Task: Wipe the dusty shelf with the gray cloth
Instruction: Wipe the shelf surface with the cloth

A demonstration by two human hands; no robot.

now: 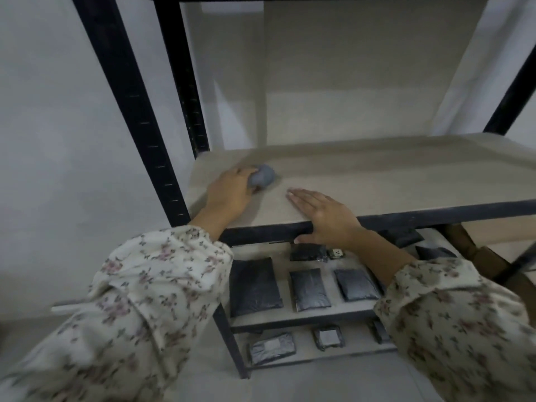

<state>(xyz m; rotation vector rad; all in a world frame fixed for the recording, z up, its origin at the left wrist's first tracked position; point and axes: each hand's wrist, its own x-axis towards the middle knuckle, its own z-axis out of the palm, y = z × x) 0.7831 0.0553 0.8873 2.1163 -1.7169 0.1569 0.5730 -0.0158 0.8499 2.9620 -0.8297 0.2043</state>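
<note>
The dusty shelf (377, 175) is a pale beige board in a black metal rack, at chest height in front of me. My left hand (229, 192) rests on its left part, fingers closed around a bunched gray cloth (262, 175) that touches the board. My right hand (322, 216) lies flat on the front edge of the shelf, fingers spread toward the left, thumb hooked under the black front rail. It holds nothing.
Black uprights (136, 111) frame the rack on the left, another upright (513, 91) stands at the right. Lower shelves carry several dark flat packets (255, 285). A white wall is to the left; brown cardboard (475, 250) shows at the lower right.
</note>
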